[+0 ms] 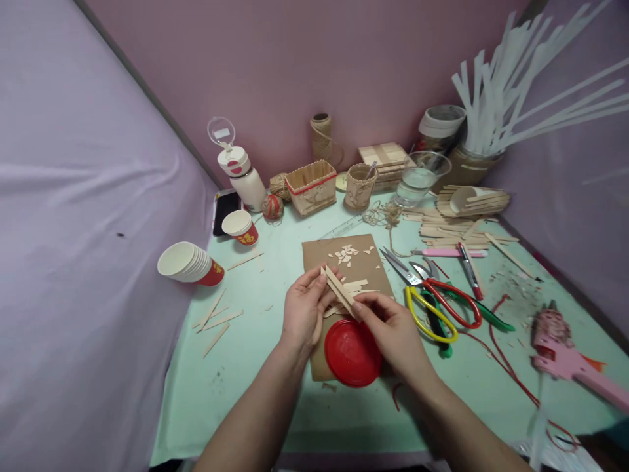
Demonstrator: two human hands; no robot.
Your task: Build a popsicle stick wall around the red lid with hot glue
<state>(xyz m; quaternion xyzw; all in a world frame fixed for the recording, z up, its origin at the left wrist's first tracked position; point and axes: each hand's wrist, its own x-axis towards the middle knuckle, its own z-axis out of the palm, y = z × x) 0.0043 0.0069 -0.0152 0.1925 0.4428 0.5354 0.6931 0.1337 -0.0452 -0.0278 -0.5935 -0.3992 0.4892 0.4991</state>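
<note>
Between both hands lie wooden craft sticks (339, 288), held at a slant side by side. My left hand (307, 305) pinches their upper left end, and my right hand (390, 324) grips the lower right end with thumb and fingers. Below them a brown cardboard sheet (317, 252) lies on the table, with small cut wood chips (346, 252) on its far half. More stick pieces (356, 286) rest on the cardboard just behind my hands. A round red lid (352, 354) sits on its near part, under my wrists.
Scissors (427, 295) and a red pen (470, 270) lie to the right, with a pink glue gun (565, 360) beyond. Paper cups (189, 262) and loose sticks (221, 321) are left. Along the back stand a white bottle (248, 183), a wooden basket (312, 190) and a water bowl (417, 183).
</note>
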